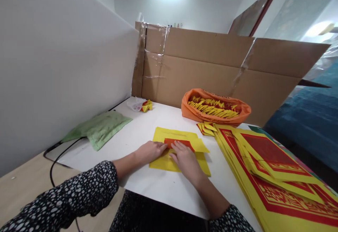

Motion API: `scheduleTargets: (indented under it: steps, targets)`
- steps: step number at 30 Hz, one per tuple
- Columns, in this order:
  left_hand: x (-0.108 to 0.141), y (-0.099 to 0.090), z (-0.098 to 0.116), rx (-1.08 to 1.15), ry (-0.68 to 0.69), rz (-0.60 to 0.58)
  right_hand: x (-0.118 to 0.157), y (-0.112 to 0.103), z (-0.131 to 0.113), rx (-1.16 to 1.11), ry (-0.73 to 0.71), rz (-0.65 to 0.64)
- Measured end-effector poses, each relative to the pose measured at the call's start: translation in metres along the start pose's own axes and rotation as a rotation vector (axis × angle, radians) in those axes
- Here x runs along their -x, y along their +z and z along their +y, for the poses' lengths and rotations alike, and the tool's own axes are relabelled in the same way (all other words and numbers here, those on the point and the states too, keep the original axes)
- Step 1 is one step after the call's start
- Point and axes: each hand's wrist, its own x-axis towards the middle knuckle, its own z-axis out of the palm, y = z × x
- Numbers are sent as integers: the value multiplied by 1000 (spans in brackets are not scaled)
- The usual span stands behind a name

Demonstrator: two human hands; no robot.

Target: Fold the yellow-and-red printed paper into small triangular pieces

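Observation:
A yellow paper sheet (163, 163) lies on the white tabletop in front of me. On top of it is a folded paper with a red-orange band (186, 143) and a yellow flap sticking out to the right. My left hand (151, 151) rests at the band's left end, its fingers together and pressing on the paper; whether it pinches the edge is hidden. My right hand (185, 158) lies flat over the middle of the band with its fingers apart, pressing it from above.
An orange bag (188, 114) full of folded yellow-red papers stands at the back. Small folded pieces (207, 128) lie before it. Large printed sheets (274, 154) are stacked at right. A green cloth (101, 128) and black cable (54, 167) are at left; cardboard (198, 70) stands behind.

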Motion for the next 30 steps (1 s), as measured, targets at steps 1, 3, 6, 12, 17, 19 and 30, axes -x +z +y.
scheduleTargets:
  steps: [1,3,6,12,17,19,30]
  targets:
    - [2,3,8,-29,4,-20,-2,5,-3,46,-41,2]
    - [7,8,20,-89,37,-26,-1,15,-2,112,-135,-6]
    - [14,11,18,-110,62,31,7,24,8,111,-271,1]
    - [20,4,-17,135,19,29,15,16,15,-187,-180,144]
    - [17,6,-24,345,-201,111,-3,8,11,-468,84,134]
    - [14,10,-25,507,-371,157,-11,11,15,-580,171,102]
    - [-7,17,-40,842,-563,112,-19,19,20,-523,242,78]
